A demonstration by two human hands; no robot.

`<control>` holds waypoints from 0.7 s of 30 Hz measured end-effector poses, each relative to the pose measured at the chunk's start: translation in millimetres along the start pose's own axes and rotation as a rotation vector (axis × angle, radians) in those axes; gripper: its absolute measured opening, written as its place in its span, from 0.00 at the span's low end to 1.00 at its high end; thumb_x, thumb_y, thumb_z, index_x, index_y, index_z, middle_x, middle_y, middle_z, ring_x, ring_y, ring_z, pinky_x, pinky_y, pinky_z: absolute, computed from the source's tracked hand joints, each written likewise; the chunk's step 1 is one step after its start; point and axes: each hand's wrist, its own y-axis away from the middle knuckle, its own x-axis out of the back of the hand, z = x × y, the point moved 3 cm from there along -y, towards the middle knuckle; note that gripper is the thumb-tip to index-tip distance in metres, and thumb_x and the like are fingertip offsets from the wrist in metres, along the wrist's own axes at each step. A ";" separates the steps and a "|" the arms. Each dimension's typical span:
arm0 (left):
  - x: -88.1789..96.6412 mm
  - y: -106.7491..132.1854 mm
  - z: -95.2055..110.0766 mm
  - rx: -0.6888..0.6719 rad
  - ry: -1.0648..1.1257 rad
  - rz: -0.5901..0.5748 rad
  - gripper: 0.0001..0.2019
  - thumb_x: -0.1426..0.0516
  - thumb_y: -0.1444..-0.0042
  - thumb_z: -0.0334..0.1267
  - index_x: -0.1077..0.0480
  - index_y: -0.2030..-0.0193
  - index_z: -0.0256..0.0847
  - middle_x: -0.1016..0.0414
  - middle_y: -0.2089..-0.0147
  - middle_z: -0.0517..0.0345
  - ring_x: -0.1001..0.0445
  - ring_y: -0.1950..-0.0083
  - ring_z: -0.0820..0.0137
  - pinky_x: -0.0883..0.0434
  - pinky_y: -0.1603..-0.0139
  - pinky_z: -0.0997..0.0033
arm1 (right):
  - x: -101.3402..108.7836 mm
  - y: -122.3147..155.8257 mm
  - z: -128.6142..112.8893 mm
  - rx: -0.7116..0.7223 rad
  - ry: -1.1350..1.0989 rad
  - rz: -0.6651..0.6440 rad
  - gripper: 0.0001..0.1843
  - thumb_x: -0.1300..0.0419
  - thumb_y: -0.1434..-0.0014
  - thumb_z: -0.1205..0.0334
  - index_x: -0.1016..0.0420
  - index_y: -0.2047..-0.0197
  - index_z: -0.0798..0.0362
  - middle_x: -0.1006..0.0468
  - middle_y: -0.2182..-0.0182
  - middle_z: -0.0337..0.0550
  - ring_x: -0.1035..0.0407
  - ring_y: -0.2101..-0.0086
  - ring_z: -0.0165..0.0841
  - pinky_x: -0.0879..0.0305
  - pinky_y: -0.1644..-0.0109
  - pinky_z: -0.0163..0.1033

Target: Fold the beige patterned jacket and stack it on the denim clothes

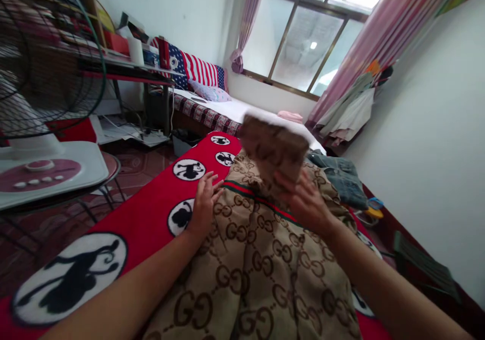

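A brown dress (261, 259) with a double-G pattern and a green-red-green striped waistband lies spread on a red bed cover (151, 213). My left hand (204, 203) is at the left end of the waistband, touching or just above the cloth, its fingers spread and holding nothing. With its fingers closed at the lower edge, my right hand (305, 201) holds up a piece of brown patterned cloth (273, 150), which looks like a sleeve of the dress. That piece is smeared by motion. It hides part of the dress's upper end.
Folded jeans (337, 178) lie right of the dress, near the wall. To the left, a fan (45, 87) stands on a stool beside a cluttered desk (129, 67). Beyond is another bed with a white sheet (250, 110) under the window. A dark green chair (424, 264) is at right.
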 end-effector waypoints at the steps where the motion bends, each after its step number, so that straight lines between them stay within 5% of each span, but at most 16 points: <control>1: 2.5 -3.4 3.0 0.047 0.066 0.017 0.24 0.56 0.33 0.52 0.45 0.37 0.41 0.39 0.35 0.42 0.30 0.39 0.59 0.30 0.43 0.60 | -9.6 10.3 -16.0 0.099 -0.082 -0.082 0.13 0.50 0.38 0.72 0.27 0.62 0.45 0.22 0.50 0.39 0.47 0.34 0.34 0.53 0.29 0.55; 5: 7.1 -11.3 17.6 0.203 0.146 0.005 0.29 0.57 0.35 0.59 0.45 0.37 0.40 0.36 0.37 0.38 0.25 0.45 0.58 0.25 0.52 0.60 | -26.8 46.6 -57.6 0.248 -0.322 -0.167 0.14 0.50 0.39 0.75 0.29 0.67 0.49 0.19 0.59 0.37 0.41 0.37 0.36 0.53 0.29 0.54; 8: 5.1 -10.9 23.0 0.233 -0.179 -0.114 0.33 0.45 0.44 0.58 0.42 0.38 0.39 0.36 0.37 0.37 0.23 0.51 0.59 0.24 0.59 0.63 | -26.5 58.8 -59.9 0.051 -0.391 -0.043 0.16 0.52 0.41 0.76 0.30 0.65 0.46 0.18 0.64 0.36 0.25 0.51 0.34 0.47 0.31 0.54; 11: -0.9 -5.4 19.7 0.119 -0.708 -0.255 0.37 0.35 0.54 0.51 0.37 0.39 0.37 0.31 0.42 0.38 0.23 0.56 0.58 0.26 0.56 0.58 | -35.3 62.4 -34.3 -0.422 -0.412 0.112 0.14 0.51 0.41 0.71 0.29 0.62 0.44 0.20 0.69 0.37 0.23 0.66 0.33 0.30 0.44 0.49; 14: -11.2 3.5 16.2 -0.046 -0.996 -0.366 0.33 0.35 0.56 0.41 0.33 0.41 0.38 0.25 0.49 0.44 0.25 0.51 0.55 0.29 0.47 0.52 | -60.8 59.6 4.3 -0.811 -0.399 0.142 0.10 0.48 0.42 0.64 0.28 0.59 0.49 0.22 0.62 0.46 0.24 0.63 0.37 0.26 0.55 0.45; 18: -27.6 19.3 32.4 -0.164 -0.856 -0.526 0.23 0.40 0.53 0.30 0.27 0.47 0.40 0.23 0.48 0.51 0.27 0.45 0.59 0.34 0.40 0.58 | -97.2 45.2 57.2 -1.097 -0.267 0.111 0.18 0.45 0.45 0.58 0.28 0.53 0.57 0.24 0.55 0.56 0.27 0.57 0.41 0.30 0.51 0.46; 21: -36.7 35.8 57.5 -0.156 -0.705 -0.609 0.15 0.43 0.48 0.31 0.23 0.54 0.41 0.22 0.54 0.54 0.25 0.51 0.64 0.31 0.45 0.65 | -119.4 31.5 85.6 -1.257 -0.213 -0.028 0.32 0.43 0.44 0.51 0.35 0.40 0.62 0.25 0.50 0.61 0.29 0.50 0.46 0.33 0.48 0.48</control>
